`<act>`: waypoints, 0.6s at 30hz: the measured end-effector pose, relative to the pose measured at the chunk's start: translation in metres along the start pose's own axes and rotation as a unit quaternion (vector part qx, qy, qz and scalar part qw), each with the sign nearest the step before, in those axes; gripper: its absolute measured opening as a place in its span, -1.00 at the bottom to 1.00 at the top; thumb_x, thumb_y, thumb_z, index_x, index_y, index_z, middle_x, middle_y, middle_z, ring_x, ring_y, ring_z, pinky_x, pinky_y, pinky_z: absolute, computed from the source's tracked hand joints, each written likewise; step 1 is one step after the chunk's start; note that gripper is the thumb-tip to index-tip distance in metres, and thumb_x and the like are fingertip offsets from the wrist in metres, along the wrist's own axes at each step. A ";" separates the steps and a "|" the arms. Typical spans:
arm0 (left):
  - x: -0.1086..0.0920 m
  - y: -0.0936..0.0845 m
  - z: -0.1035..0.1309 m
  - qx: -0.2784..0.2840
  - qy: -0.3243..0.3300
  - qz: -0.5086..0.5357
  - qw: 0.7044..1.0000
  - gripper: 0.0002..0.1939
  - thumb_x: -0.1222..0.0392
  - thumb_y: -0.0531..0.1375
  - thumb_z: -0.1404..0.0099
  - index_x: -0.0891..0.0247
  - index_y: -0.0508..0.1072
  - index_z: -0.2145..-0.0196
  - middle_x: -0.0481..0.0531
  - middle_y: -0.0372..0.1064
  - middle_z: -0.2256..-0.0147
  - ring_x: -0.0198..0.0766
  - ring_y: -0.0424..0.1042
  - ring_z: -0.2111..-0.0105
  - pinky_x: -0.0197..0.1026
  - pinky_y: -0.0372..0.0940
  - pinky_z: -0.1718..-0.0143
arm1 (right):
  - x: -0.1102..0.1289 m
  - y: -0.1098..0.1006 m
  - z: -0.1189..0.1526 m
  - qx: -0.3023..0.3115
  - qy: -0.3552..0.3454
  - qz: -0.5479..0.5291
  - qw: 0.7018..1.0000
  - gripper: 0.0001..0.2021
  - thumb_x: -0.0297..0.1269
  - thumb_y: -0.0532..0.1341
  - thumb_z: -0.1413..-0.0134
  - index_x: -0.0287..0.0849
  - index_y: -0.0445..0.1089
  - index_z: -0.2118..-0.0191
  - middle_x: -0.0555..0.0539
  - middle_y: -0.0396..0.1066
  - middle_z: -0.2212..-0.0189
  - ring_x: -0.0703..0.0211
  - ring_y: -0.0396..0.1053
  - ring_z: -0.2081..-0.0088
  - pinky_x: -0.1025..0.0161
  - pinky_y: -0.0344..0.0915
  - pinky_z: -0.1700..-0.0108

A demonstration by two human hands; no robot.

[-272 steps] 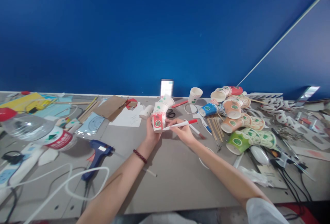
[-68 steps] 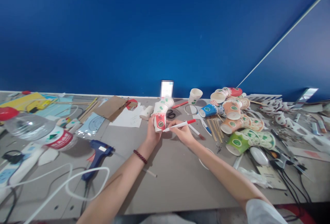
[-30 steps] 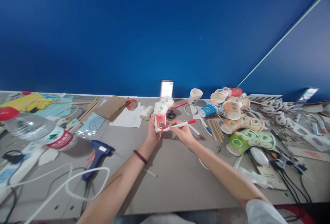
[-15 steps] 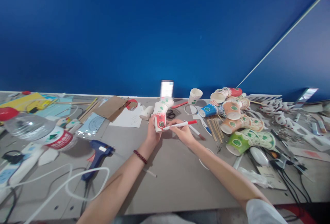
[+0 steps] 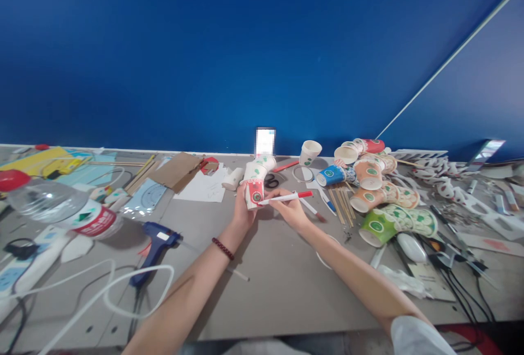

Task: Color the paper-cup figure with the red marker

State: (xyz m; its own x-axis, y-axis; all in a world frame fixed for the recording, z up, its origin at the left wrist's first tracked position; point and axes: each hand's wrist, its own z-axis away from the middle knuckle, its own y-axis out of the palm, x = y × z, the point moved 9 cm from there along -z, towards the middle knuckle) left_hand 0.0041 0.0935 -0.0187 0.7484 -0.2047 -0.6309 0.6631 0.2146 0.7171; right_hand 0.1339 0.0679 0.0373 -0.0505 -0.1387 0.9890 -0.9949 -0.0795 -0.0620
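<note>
Near the middle of the head view, my left hand [image 5: 243, 209] is wrapped round a red and white paper cup [image 5: 254, 190], which forms one end of a joined row of cups leading back toward the phone. A white marker with a red end [image 5: 292, 197] is in the closed fingers of my right hand [image 5: 290, 210]. Its tip is at the red surface of the cup, beside the round dark emblem. Part of the cup is hidden behind my left fingers.
A blue glue gun [image 5: 158, 246], a large bottle [image 5: 69, 210] and white cables lie left. Behind the hands stand a phone [image 5: 265, 141] and a white cup [image 5: 310, 152]. Scissors [image 5: 271, 181] lie behind my right hand. Coloured cup rows [image 5: 379, 227], sticks and tools lie right.
The marker tip has shifted very slightly on the cup's red surface. My left hand and the cup look nearly unchanged.
</note>
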 end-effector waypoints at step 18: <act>-0.001 0.000 -0.002 0.012 0.018 -0.012 1.000 -0.72 -0.03 0.15 -0.27 0.23 0.47 0.32 0.04 0.48 0.48 -0.19 0.47 0.48 -0.20 0.36 0.45 | 0.003 0.003 0.001 0.016 0.002 0.012 1.000 -0.90 -0.22 0.29 0.11 -0.12 0.47 0.48 -0.03 0.49 0.48 0.07 0.45 0.30 0.17 0.36 0.24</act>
State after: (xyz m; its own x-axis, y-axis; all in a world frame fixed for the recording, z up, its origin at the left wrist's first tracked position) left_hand 0.0038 0.0961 -0.0185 0.7327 -0.1754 -0.6576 0.6806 0.1877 0.7082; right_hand 0.1309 0.0663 0.0401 -0.0741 -0.1362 0.9879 -0.9902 -0.1077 -0.0891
